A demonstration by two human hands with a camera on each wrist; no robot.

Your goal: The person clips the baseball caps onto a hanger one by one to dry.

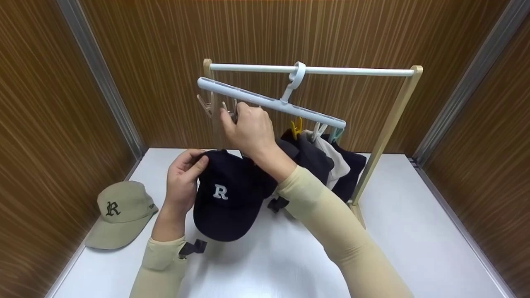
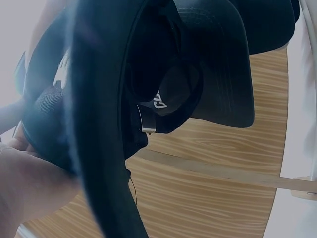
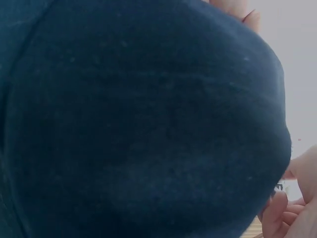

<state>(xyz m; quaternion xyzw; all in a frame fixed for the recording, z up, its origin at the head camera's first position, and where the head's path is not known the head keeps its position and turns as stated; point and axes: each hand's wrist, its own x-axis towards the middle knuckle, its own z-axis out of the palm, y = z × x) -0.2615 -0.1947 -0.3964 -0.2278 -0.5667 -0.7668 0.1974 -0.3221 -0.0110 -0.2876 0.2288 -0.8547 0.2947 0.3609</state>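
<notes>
Wood-grained walls [image 1: 352,33] rise behind the rack and on both sides of it, and a white table [image 1: 418,231] spreads beneath it. The rack [image 1: 388,128] has pale wooden posts and a white bar [image 1: 356,71]. Your hanger [image 1: 265,100] hooks over that bar at a tilt, its high end by the rack's left post and its low end toward the right one.

Near the rack's right post you have a navy cap [image 1: 352,169], a pale cap [image 1: 340,165] and a charcoal cap [image 1: 314,161] bunched under the hanger (they overlap, so you cannot count every cap there). The tan cap [image 1: 124,207], marked with a dark R [image 1: 112,208], lies on the table well left of the rack.

The R cap [image 1: 230,211] is at the rack's left part, below the hanger, brim down, with a white R [image 1: 220,191] on its front. Your left hand [image 1: 182,178] grips its upper edge, thumb on the outside. Your right hand [image 1: 250,128], by the rack's left post, pinches the inner clip [image 1: 230,111]; you cannot tell whether that clip touches the R cap.

The outer clip [image 1: 205,105] dangles beside the rack's left post, while the yellow clip [image 1: 296,127], white clip [image 1: 319,131] and green clip [image 1: 337,134] sit nearer its right post, at the tops of hung caps.
</notes>
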